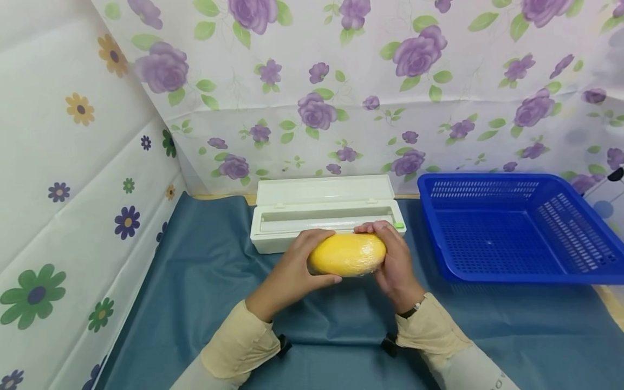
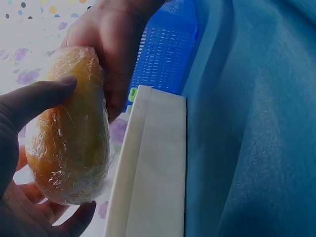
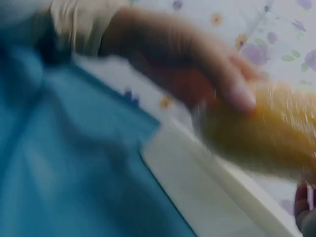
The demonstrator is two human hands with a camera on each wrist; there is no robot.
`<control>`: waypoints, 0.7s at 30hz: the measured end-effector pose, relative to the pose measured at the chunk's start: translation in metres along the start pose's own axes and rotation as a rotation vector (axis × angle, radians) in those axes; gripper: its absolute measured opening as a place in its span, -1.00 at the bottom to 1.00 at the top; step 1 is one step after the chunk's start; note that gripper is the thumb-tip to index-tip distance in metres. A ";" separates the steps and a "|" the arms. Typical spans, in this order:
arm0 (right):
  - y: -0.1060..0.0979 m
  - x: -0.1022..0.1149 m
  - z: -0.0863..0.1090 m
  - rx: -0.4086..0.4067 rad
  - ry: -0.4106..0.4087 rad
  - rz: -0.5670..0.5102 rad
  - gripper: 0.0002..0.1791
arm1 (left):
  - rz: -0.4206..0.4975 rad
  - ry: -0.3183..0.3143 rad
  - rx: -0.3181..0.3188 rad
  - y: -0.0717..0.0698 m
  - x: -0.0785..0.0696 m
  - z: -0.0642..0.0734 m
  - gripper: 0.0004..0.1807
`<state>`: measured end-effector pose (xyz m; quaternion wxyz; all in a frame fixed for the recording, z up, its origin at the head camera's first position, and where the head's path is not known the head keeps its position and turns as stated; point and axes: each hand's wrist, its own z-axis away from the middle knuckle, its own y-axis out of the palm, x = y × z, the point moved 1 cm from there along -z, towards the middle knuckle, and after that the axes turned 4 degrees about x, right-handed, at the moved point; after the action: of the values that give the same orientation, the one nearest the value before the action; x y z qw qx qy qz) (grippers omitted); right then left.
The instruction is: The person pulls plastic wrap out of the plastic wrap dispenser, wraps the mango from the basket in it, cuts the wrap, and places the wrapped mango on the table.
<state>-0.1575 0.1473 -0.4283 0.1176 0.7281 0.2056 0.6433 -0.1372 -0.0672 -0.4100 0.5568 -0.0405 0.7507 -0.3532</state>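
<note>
A yellow oval fruit [image 1: 348,254] wrapped in clear cling film is held up between both hands, its long side lying across. My left hand [image 1: 294,268] grips the left end, thumb on the near side and fingers around the far side. At the opposite end, my right hand [image 1: 397,262] holds the fruit with curled fingers. The film looks shiny and wrinkled over the fruit [image 2: 71,133] in the left wrist view. Just behind the hands is a white cling film box [image 1: 273,241] with its lid [image 1: 324,189] raised and a pale roll [image 1: 312,224] inside.
A blue plastic basket [image 1: 439,254] with perforated sides stands to the right of the box. Dark blue-green cloth [image 1: 205,303] covers the table. Flower-printed sheets [image 1: 317,146] hang behind and at the left. A small green piece [image 1: 399,225] sits at the box's right end.
</note>
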 end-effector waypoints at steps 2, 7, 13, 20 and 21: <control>-0.003 0.003 -0.001 0.003 -0.063 0.228 -0.76 | -0.008 -0.007 -0.006 -0.002 0.000 0.000 -0.11; -0.010 0.017 -0.003 0.138 -0.145 0.778 -0.84 | -0.037 -0.019 -0.002 -0.004 0.001 0.000 -0.12; -0.011 0.032 0.000 0.429 -0.157 1.165 -0.59 | -0.114 -0.056 0.042 -0.001 0.006 -0.002 -0.15; -0.014 0.028 0.002 0.557 -0.078 1.244 -0.40 | -0.209 -0.065 0.041 0.008 0.013 -0.004 -0.16; -0.015 0.026 0.002 0.562 -0.065 1.246 -0.39 | -0.218 -0.066 0.042 0.009 0.014 -0.004 -0.15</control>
<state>-0.1558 0.1723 -0.4115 -0.4621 0.7322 -0.0962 0.4910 -0.1434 -0.0648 -0.4259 0.5400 -0.1219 0.7157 -0.4258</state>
